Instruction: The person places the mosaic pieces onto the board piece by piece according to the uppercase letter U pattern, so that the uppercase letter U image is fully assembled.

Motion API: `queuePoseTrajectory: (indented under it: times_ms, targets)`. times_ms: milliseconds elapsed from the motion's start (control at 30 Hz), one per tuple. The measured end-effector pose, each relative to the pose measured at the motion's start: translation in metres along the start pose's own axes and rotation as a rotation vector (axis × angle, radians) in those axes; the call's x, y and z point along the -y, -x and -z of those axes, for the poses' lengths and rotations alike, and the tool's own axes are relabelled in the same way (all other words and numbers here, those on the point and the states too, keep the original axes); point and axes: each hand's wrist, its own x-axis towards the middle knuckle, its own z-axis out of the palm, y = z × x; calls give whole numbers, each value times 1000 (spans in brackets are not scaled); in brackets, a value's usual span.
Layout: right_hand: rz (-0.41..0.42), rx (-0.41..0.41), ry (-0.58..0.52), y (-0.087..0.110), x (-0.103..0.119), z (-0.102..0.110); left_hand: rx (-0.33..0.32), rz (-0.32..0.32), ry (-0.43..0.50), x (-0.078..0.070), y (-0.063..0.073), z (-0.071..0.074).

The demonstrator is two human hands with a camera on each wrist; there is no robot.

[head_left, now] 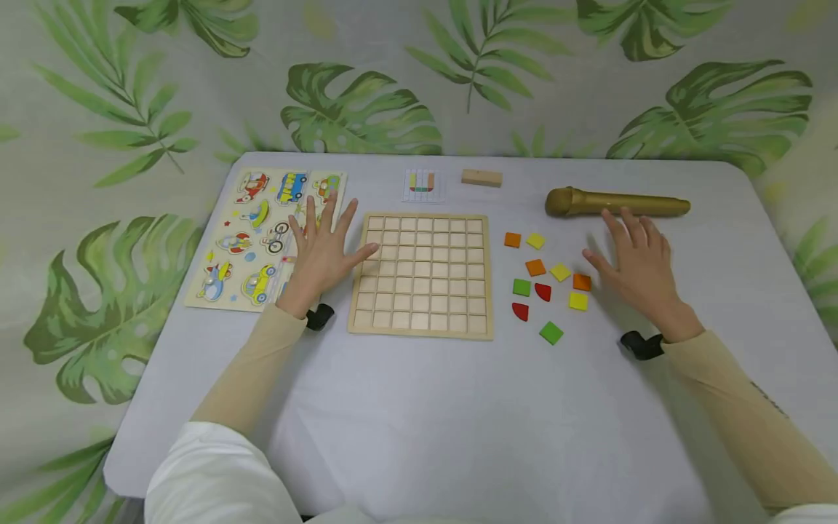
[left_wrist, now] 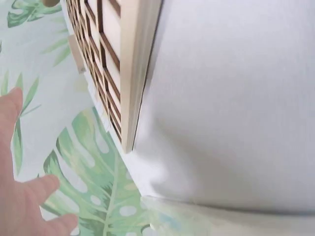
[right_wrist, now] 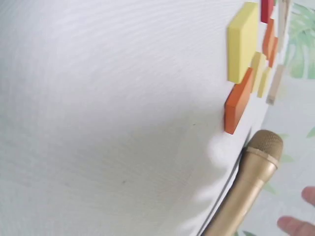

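Observation:
My left hand (head_left: pixel 321 258) is held with fingers spread above the gap between a picture puzzle board (head_left: pixel 198 297) and a wooden grid board (head_left: pixel 488 280). The thumb overlaps the grid's left rim in the head view. My right hand (head_left: pixel 641 276) has its fingers extended and holds nothing; its fingertips overlap the handle of a gold microphone (head_left: pixel 622 203). Left of that hand lie small flat tiles: several orange and yellow squares, such as an orange tile (right_wrist: pixel 238 102) and a yellow tile (right_wrist: pixel 242 43), two green squares (head_left: pixel 551 333) and two red quarter-circles (head_left: pixel 543 292).
Behind the grid lie a small card (head_left: pixel 422 185) with a coloured U-shaped pattern on squares and a plain wooden block (head_left: pixel 481 177). The white-covered table (head_left: pixel 445 422) has rounded corners. A leaf-printed cloth (head_left: pixel 511 87) hangs behind it.

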Motion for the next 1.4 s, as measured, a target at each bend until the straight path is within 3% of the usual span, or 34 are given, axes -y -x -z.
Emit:
queuePoseTrajectory:
  times_ms: [167, 367, 500, 633, 833, 967, 1400]
  targets:
    - [76, -42, -204, -7, 3, 5, 52, -96, 42, 8, -4, 7]
    - [9, 21, -455, -14, 8, 7, 203, -271, 107, 19, -4, 10]
    - [-5, 77, -640, -19, 6, 5, 318, -345, 112, 20, -5, 9]
    - [-1, 132, -779, -26, 3, 5, 377, -350, 98, 19, -5, 9]
    - [-27, 225, -896, -41, 5, -1, 429, -328, 85, 19, -3, 7]
    - [-50, 264, -903, -51, 12, -10, 441, -324, 86, 18, 0, 8]
    - [-76, 309, -684, -72, 25, -28, 421, -295, 110, 19, 1, 5]
